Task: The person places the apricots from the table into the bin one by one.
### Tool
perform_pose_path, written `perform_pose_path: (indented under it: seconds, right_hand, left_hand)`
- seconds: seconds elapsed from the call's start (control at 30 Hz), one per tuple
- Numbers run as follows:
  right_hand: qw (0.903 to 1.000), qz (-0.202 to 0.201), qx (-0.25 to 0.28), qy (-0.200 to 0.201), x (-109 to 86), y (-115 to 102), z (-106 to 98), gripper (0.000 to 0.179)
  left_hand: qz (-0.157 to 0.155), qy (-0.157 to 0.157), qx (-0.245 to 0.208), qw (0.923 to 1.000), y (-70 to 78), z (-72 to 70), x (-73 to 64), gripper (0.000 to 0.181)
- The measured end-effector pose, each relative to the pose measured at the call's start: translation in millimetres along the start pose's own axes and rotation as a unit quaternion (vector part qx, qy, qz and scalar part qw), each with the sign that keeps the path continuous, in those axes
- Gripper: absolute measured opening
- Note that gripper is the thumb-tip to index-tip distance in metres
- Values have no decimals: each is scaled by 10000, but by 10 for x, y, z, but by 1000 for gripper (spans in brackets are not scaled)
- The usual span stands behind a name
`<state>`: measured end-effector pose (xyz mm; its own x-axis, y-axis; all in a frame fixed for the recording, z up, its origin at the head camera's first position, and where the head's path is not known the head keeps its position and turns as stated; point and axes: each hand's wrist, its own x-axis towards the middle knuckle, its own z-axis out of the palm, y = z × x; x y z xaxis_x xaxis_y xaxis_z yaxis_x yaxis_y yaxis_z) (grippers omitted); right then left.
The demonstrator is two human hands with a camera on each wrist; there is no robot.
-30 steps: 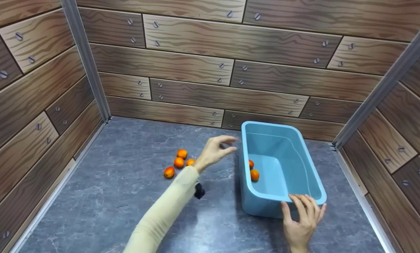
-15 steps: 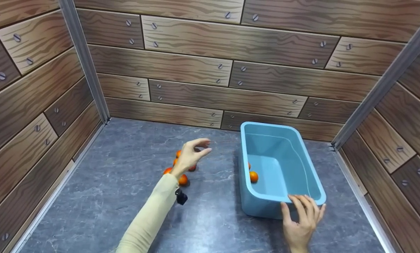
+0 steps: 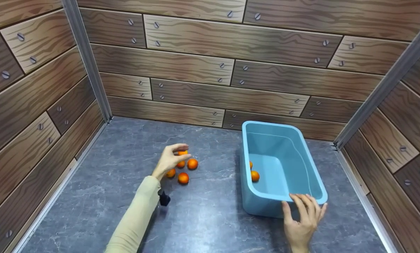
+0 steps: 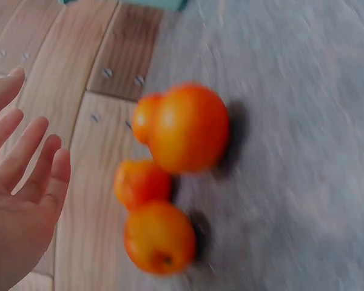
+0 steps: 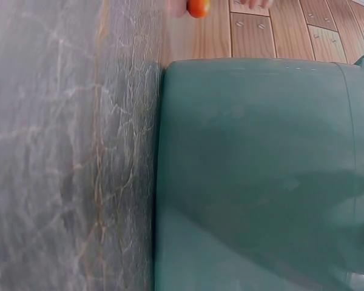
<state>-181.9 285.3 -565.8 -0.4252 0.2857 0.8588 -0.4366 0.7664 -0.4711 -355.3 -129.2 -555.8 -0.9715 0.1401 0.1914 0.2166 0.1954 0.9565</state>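
Several small round orange fruits, like tangerines, lie grouped on the floor; one fruit (image 3: 183, 178) is at the near side, another (image 3: 192, 163) at the right. Over the group's left part hovers my left hand (image 3: 167, 159), fingers loosely bent and thumb apart, holding nothing. The left wrist view has the hand (image 4: 21, 194) beside the fruits (image 4: 191, 127), apart from them. At the right stands a blue plastic bin (image 3: 306, 151). My right hand (image 3: 303, 223) holds its near right rim, fingertips over the edge and thumb outside. Two fruits (image 3: 255, 176) lie inside, one partly hidden.
Wood-patterned walls (image 3: 196, 56) enclose a grey marbled floor (image 3: 210, 218) at the back and both sides. The bin stands near the back wall and right corner. A small black device (image 3: 164, 198) is strapped to the left wrist.
My left hand has moved left, from beside the bin across to the fruits on the floor. The right hand stays on the bin's rim, and the bin has not moved.
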Motion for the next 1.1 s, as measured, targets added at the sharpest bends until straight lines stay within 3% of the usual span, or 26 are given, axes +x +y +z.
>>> perform_pose_path:
  seconds: [0.2, 0.47, 0.67, 0.93, 1.1]
  right_hand:
    - [10000, -21, 22, 43, -2, 11, 16, 37]
    - [10000, -14, -58, -18, 20, -24, -10, 44]
    - [10000, 13, -42, -30, 15, -18, -13, 40]
    - [10000, 3, -17, 17, 8, 8, -10, 41]
    - [10000, -28, -4, -3, 8, 12, -8, 42]
  left_hand:
    - [-427, -128, 94, 9990, -175, -193, -71, 43]
    - [-745, -529, 609, 9940, -319, -396, -182, 38]
    - [-979, -1050, 587, 9879, -415, -469, -243, 45]
    - [-1040, -1736, 653, 9771, -475, -526, -212, 54]
    - [-1277, -1799, 509, 9740, -504, -546, -192, 56]
